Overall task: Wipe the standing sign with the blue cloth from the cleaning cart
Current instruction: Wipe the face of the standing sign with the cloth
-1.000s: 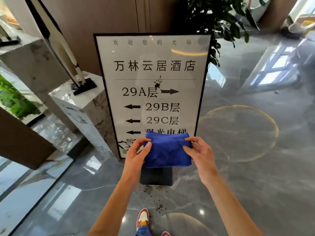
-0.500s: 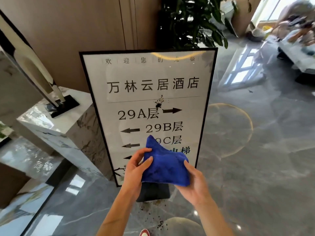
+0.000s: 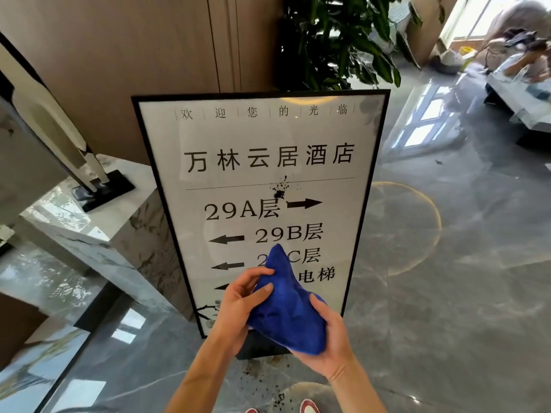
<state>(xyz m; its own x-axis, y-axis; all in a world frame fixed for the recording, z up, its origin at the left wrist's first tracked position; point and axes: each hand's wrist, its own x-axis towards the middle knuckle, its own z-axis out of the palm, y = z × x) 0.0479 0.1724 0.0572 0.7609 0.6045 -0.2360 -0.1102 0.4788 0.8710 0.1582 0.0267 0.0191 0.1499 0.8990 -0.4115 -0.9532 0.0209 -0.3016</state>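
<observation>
Closest of all, two red and white shoe tips (image 3: 308, 407) can be seen on the shiny grey floor (image 3: 447, 308), with small dark specks (image 3: 278, 396) scattered just in front of them. A little higher, the blue cloth (image 3: 287, 311) is held in both hands. It is cupped from below by the right hand (image 3: 328, 338), with the thumb curled over its edge. It is pinched near the top by the left hand (image 3: 241, 299), so one corner is pulled up into a point.

The cloth seems to be getting bunched into a pad, so the wiping itself is judged not yet begun. Just behind the cloth stands the standing sign (image 3: 268, 162) in its black frame. A black splatter (image 3: 280, 189) is seen near its middle. For the next move, the cloth would need to be lifted up and pressed flat on that mark.

No open box or bin can be made out, and the cleaning cart is not in sight. A leafy plant (image 3: 337, 40) stands behind the sign.
</observation>
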